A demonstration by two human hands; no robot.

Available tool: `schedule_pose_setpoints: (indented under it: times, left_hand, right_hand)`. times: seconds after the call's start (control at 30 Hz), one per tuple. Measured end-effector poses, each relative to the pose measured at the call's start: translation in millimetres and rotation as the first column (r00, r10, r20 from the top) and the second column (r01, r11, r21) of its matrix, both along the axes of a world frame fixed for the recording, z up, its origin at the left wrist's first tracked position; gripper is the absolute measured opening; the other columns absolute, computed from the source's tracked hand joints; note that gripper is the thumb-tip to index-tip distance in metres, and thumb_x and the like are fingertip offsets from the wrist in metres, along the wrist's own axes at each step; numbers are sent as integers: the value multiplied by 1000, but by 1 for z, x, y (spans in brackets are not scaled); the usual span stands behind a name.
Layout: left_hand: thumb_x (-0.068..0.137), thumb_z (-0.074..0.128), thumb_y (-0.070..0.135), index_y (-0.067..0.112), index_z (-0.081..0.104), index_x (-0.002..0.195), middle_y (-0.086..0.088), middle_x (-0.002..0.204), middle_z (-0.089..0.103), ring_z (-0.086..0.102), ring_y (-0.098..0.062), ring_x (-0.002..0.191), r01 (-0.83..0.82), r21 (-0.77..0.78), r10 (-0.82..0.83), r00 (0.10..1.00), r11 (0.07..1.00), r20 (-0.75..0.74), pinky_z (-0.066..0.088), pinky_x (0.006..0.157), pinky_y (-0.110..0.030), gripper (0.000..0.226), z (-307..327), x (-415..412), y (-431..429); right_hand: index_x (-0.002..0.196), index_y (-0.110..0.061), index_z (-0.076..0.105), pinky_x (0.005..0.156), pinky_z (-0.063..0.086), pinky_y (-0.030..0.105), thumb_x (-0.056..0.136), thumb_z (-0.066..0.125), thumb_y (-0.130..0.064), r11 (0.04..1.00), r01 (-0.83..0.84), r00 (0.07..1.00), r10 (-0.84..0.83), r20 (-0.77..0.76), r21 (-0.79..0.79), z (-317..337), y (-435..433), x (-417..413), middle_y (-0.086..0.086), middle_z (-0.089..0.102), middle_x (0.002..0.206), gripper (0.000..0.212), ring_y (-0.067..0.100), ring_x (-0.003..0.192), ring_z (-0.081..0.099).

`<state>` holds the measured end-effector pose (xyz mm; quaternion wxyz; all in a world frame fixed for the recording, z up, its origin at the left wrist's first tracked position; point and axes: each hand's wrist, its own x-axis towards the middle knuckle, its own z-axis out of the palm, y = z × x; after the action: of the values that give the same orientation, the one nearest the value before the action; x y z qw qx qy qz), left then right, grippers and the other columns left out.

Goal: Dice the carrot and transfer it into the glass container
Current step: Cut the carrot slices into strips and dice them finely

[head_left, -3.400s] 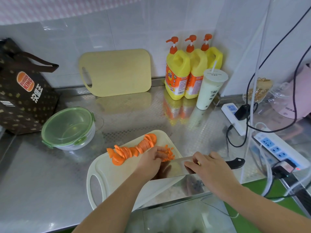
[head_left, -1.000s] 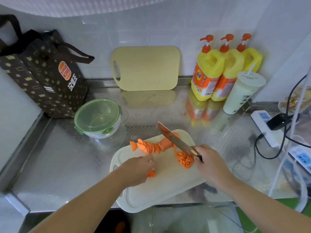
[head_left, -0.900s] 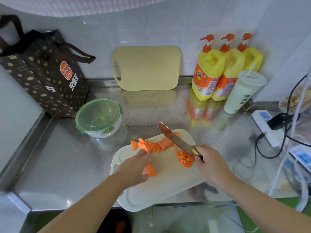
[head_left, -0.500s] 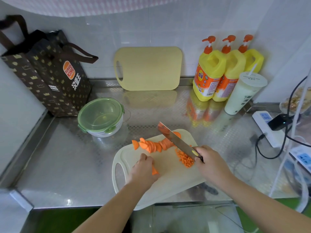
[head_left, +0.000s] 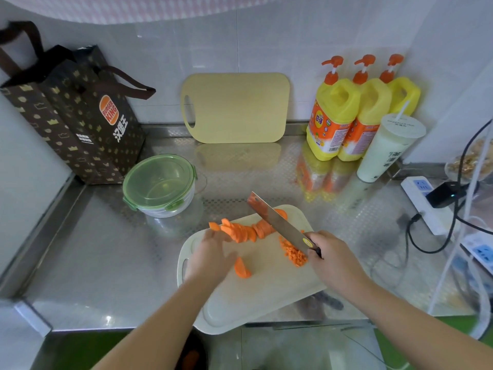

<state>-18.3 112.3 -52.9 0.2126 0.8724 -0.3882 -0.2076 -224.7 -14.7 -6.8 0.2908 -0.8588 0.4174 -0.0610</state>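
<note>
**Head view.** The pale plastic cutting board (head_left: 261, 297) lies on the stainless-steel desk (head_left: 106, 263). It carries three things:

- a row of overlapping orange carrot slices (head_left: 245, 232) along its far edge
- a small pile of diced carrot (head_left: 293, 253) towards its right side
- a few stacked half-slices (head_left: 242, 268) near its middle

The left hand (head_left: 213, 256), blurred, lies over the board between the row and the half-slices, fingers extended and grasping nothing. The right hand (head_left: 333, 259) has its fingers clenched round the handle of the steel kitchen knife (head_left: 277, 222), whose blade slants above the row. The round glass container with a green clip lid (head_left: 160, 184) stands closed on the desk, beyond and left of the board, apart from it.
</note>
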Motion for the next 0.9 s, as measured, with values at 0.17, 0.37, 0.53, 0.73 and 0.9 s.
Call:
schedule_pose_setpoints:
  times: [0.17,0.37,0.53,0.73,0.9]
  left_hand:
    - [93,51,18,25,53,127,-2,128,47,51,-26,116,52,118,-70,986,992,149,46,91,-39,34,-7,56,-21]
    - [91,55,20,29,52,124,-1,122,43,48,-19,120,215,388,-302,937,896,178,45,97,-37,34,-14,78,-38]
    - [90,58,16,25,63,101,3,109,56,55,-17,104,135,260,-190,961,956,202,46,85,-29,16,2,75,-29]
    - [82,70,14,21,70,82,10,87,56,56,-11,83,264,-29,-260,960,964,101,47,81,-29,7,23,47,8]
    - [83,66,5,16,71,84,23,85,40,49,-7,76,408,-95,-408,913,908,25,42,75,-22,12,10,13,11]
  right_hand:
    - [111,-24,64,54,29,18,91,49,-6,1000,5,1000,-5,26,4,3,-3,6,-12,45,79,31,3,69,47]
    - [111,-25,64,57,32,20,90,49,-6,1000,14,1000,-15,27,15,2,-6,9,-11,48,81,32,9,73,49]
    - [112,-23,63,60,35,24,90,49,-6,1000,7,1000,-7,11,23,2,-7,8,-5,51,86,31,14,79,51]
    - [108,-20,64,63,40,28,89,50,-5,999,13,999,-15,35,40,3,-4,7,-3,52,87,28,16,77,52]
    - [106,-21,64,56,32,19,90,49,-5,999,7,999,-8,43,39,4,-2,5,-7,48,84,27,9,72,50]
